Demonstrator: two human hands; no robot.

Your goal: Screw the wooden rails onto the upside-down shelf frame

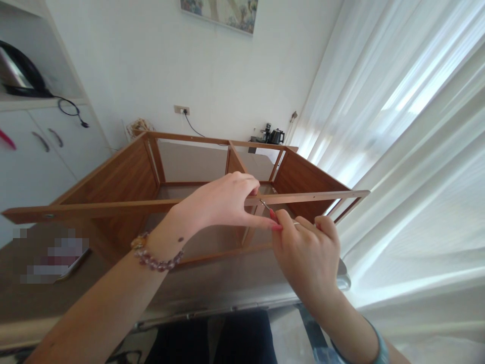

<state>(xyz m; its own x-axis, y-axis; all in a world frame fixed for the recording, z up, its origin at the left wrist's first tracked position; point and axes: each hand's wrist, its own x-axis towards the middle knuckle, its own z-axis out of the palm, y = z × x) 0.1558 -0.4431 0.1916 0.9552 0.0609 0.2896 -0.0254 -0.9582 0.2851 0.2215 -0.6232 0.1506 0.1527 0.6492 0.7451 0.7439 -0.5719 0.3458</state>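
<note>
A brown wooden furniture frame (pixel 113 206), with panels at both ends and a middle divider, lies across the table. My left hand (pixel 227 199) is closed over its near rail, fingers curled past the far side. The left thumb stretches right, meeting the fingertips of my right hand (pixel 306 245). That right hand is in a fist around a thin metal tool (pixel 264 204), whose short shaft points up-left at the underside of the rail, near the divider. The rest of the tool is hidden in my fingers, so its exact kind cannot be told.
The frame rests on a brown table (pixel 227 283). A blurred-out flat item (pixel 71 258) lies at its left. White curtains (pixel 409 177) hang close on the right. Kettles, a white cabinet (pixel 34 151) and a wall socket (pixel 182 109) are farther back.
</note>
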